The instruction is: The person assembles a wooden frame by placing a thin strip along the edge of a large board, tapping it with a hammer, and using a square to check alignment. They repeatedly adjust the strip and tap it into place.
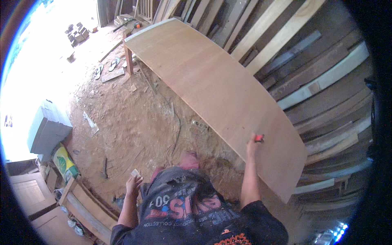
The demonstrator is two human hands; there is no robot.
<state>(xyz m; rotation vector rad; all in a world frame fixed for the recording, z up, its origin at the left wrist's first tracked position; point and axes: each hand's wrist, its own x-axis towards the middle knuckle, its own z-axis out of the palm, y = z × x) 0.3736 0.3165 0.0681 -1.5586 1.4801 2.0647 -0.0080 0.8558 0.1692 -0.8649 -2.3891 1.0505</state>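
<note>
A long, light-brown plywood sheet (212, 77) slants from the far middle to the near right. My right hand (251, 143) is over its near part, with the fingers closed on a small red-and-black object (259, 138). Its size resembles a tape measure, but its exact kind is not clear. Low on the left, away from the sheet, my left hand (133, 183) is closed around a small pale piece (136, 174), perhaps folded paper or a wood scrap. A reddish wooden leg (129, 61) stands under the sheet's far left corner.
Long planks (286, 41) lean and stack along the right side. A pale box-shaped stack (49, 126) and a yellow-green sack (64, 161) stand at left, near wooden panels (32, 192). Sandals (114, 64) and wood scraps lie on the dirt floor (126, 118).
</note>
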